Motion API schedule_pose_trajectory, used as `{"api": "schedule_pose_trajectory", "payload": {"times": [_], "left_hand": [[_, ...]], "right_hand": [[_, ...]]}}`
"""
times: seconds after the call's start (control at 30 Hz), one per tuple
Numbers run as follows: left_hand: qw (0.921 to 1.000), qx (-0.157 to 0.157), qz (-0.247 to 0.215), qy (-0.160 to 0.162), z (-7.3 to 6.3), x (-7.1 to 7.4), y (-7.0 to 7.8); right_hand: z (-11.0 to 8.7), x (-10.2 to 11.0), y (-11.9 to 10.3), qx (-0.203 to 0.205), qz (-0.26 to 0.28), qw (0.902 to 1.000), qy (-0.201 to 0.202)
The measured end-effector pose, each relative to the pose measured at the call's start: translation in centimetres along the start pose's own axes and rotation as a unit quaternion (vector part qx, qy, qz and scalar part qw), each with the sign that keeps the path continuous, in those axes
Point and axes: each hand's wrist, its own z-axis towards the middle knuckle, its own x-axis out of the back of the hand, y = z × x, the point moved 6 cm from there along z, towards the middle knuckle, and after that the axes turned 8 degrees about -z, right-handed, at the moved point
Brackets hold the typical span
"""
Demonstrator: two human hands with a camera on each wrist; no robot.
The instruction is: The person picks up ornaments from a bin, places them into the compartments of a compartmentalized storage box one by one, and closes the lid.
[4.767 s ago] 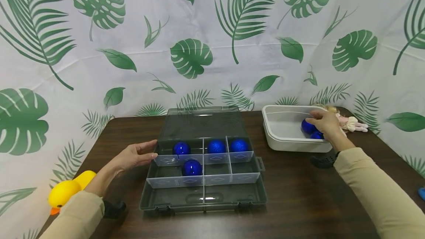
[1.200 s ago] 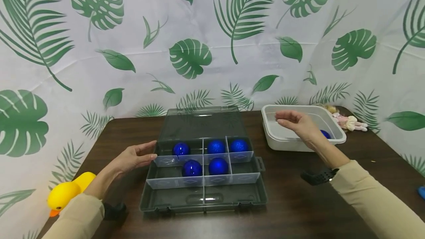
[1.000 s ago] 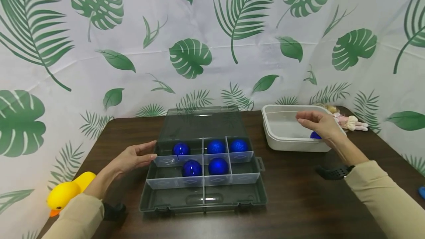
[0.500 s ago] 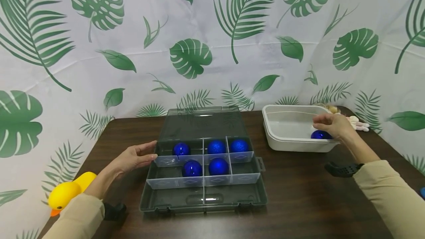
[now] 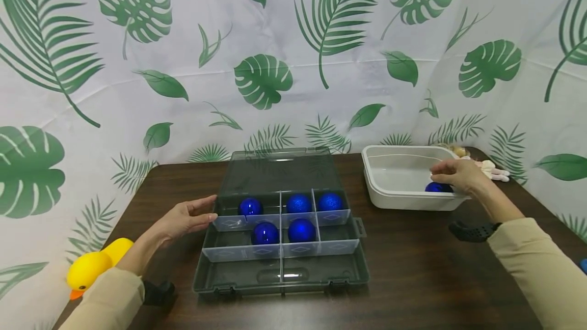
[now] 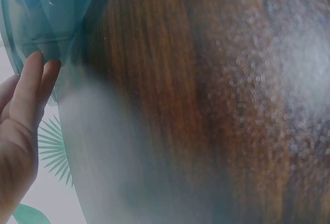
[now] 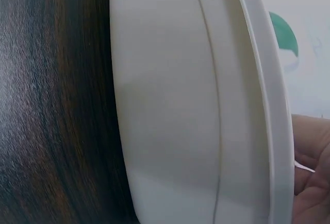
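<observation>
In the head view my left hand (image 5: pixel 185 218) lies at the left edge of a dark translucent divider box (image 5: pixel 243 269), fingers extended against its side. The left wrist view shows those fingertips at the box corner. Several blue balls (image 5: pixel 301 230) sit in the compartments. My right hand (image 5: pixel 460 173) reaches over the near right rim of a white plastic tub (image 5: pixel 380 197). Below its fingertips, inside the tub, lies a shiny blue ball (image 5: pixel 438 187), partly hidden by the rim and hand. The fingers look loosely bent; no grip on the ball shows. The right wrist view shows mostly tub wall.
A yellow rubber duck (image 5: pixel 89 269) lies beside my left forearm. Behind the tub's right end is a doll (image 5: pixel 492 171), partly covered by my right hand. A blue object (image 5: pixel 584 265) shows at the right edge. The box's lid (image 5: pixel 279 172) lies folded back on the brown table (image 5: pixel 412 279).
Since the oldest frame, one more blue ball has come into the middle row of the box. My right hand has returned to the tub, where the ball shifts slightly left. My left hand stays.
</observation>
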Motion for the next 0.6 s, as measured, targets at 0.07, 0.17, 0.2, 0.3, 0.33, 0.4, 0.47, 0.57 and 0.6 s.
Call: {"api": "schedule_pose_trajectory", "payload": {"times": [0.07, 0.17, 0.2, 0.3, 0.33, 0.4, 0.47, 0.57, 0.6], "left_hand": [[1.0, 0.002, 0.0, 0.003, 0.0, 0.0, -0.1], [1.0, 0.002, 0.002, 0.005, 0.0, 0.1, -0.1], [1.0, 0.001, 0.004, 0.004, 0.0, 0.2, -0.1], [1.0, 0.003, 0.004, 0.007, 0.0, 0.3, -0.2], [1.0, 0.003, 0.004, 0.006, 0.0, 0.3, -0.1], [1.0, 0.003, 0.003, 0.006, 0.0, 0.3, -0.1], [1.0, 0.003, 0.003, 0.006, 0.0, 0.3, -0.1], [1.0, 0.002, 0.005, 0.005, 0.0, 0.3, 0.0], [1.0, 0.003, 0.006, 0.006, 0.0, 0.3, 0.1]], "right_hand": [[0.0, -0.1, -0.1, 0.01, -0.013, 0.9996, -0.022], [0.1, -0.4, -0.3, 0.03, -0.03, 0.9975, -0.057], [0.2, -0.5, -0.3, 0.035, -0.031, 0.9968, -0.066], [0.4, -0.8, -0.5, 0.048, -0.033, 0.9947, -0.084], [0.5, -0.9, -0.6, 0.051, -0.032, 0.9941, -0.09], [0.7, -1.2, -0.7, 0.058, -0.026, 0.9926, -0.104], [0.9, -1.4, -0.8, 0.064, -0.019, 0.9908, -0.118], [1.1, -1.6, -0.9, 0.069, -0.003, 0.9889, -0.132], [1.1, -1.6, -0.9, 0.068, 0.001, 0.9887, -0.133]]}}
